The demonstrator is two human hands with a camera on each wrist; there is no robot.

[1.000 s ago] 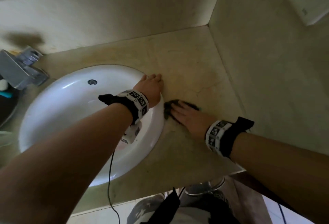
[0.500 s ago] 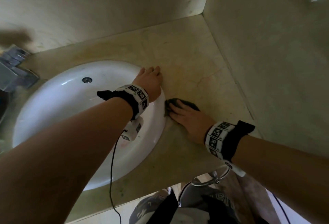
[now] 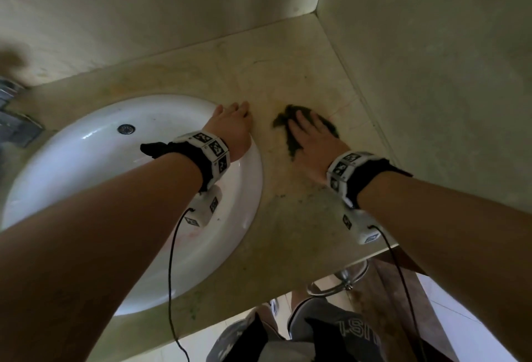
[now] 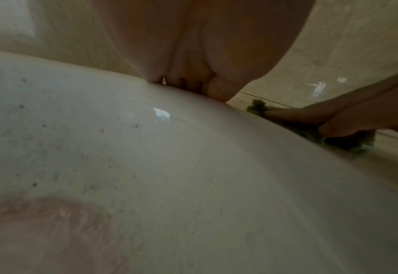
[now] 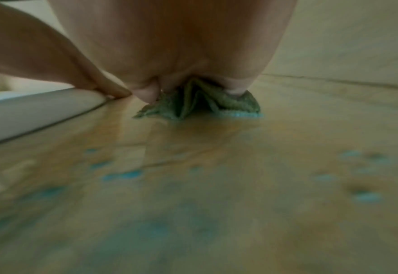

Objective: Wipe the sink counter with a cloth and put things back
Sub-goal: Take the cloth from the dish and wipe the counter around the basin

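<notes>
- My right hand (image 3: 312, 142) lies flat, fingers straight, pressing the cloth (image 3: 290, 142) onto the table (image 3: 302, 206), right of the basin; flat pressure spreads the wipe.
- My left hand (image 3: 233, 128) rests open on the sink rim (image 3: 253, 177), holding nothing; bracing, I judge.
- The cloth is green, bunched terry; the table is glossy beige stone, wet-spotted; the sink is smooth white ceramic.

The sink basin (image 3: 86, 165) was glossy white ceramic, speckled in places. The counter (image 3: 302, 217) looked like smooth beige stone with a wet sheen. The green cloth (image 5: 200, 103) was rough terry fabric. The faucet (image 3: 14, 128) was metal.
</notes>
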